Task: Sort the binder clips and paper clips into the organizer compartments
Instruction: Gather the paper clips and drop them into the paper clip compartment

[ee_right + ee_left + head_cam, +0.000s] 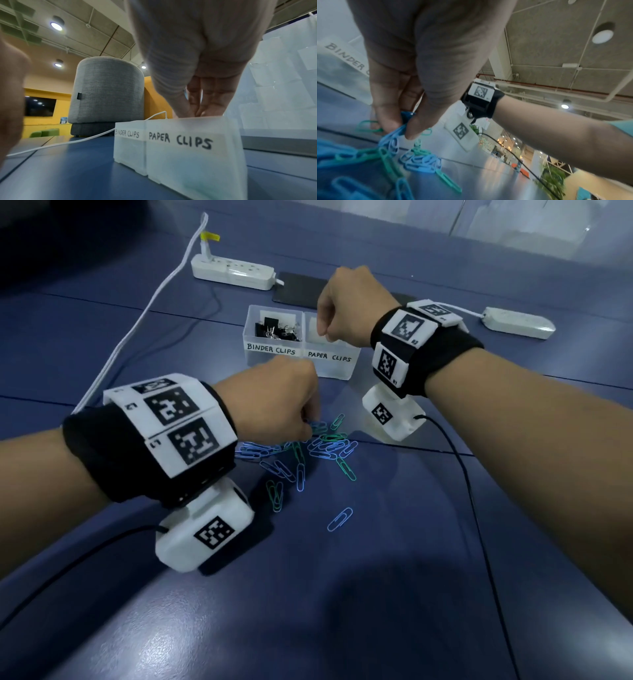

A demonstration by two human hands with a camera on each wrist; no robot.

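A loose pile of blue and green paper clips (322,446) lies on the blue table (376,577). My left hand (308,422) reaches down into the pile's far edge. In the left wrist view its thumb and fingers (390,121) pinch a bunch of blue paper clips (397,132). A clear two-part organizer (301,354) stands behind the pile. Black binder clips (274,328) fill its left compartment, labelled BINDER CLIPS. My right hand (322,335) hovers over the compartment labelled PAPER CLIPS (180,140), fingertips (205,112) bunched together at its rim. Anything between them is hidden.
A white power strip (233,272) with a white cable (137,330) lies at the back left, and a second white strip (519,322) at the back right. A black mat (298,289) sits behind the organizer. One blue clip (339,519) lies apart, nearer me.
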